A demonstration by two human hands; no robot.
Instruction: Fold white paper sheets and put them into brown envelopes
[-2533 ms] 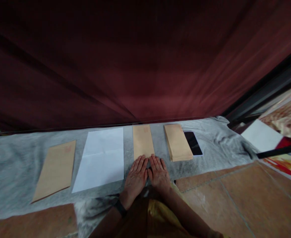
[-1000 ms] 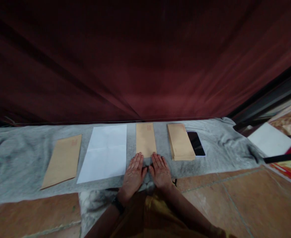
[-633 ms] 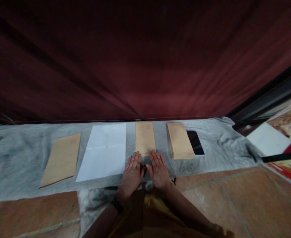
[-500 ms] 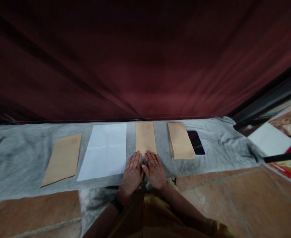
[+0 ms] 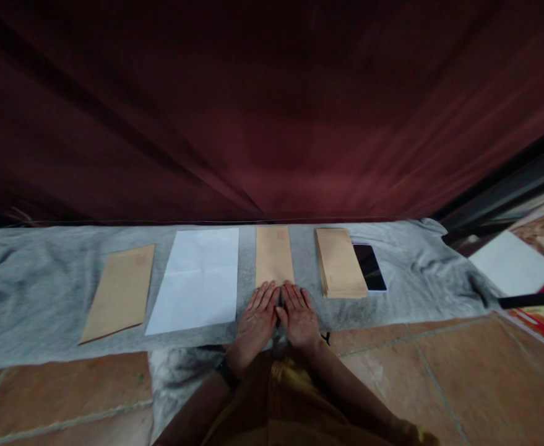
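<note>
A brown paper envelope [image 5: 274, 255] lies flat in the middle of the grey cloth, a small reddish print at its top right. My left hand [image 5: 257, 316] rests flat with fingers stretched over the envelope's near end. Beside it my right hand [image 5: 299, 314] lies the same way, palm down, the two hands almost touching. Both cover the envelope's near edge. To the left are creased white sheets of paper [image 5: 200, 279] and another brown envelope [image 5: 120, 291], set at a slant. On the right sits a stack of brown envelopes [image 5: 340, 263].
A dark-screened phone [image 5: 370, 267] lies partly under the stack's right side. The grey cloth [image 5: 415, 272] spans the surface, a dark red curtain [image 5: 272, 155] rising behind it. Tiled floor [image 5: 448, 365] shows in front. White card [image 5: 513, 263] and a dark bar [image 5: 531, 299] are at far right.
Both hands have shifted slightly to the right relative to the envelope and remain flat on its near end. The view has moved a little; the papers and stack lie as before.
</note>
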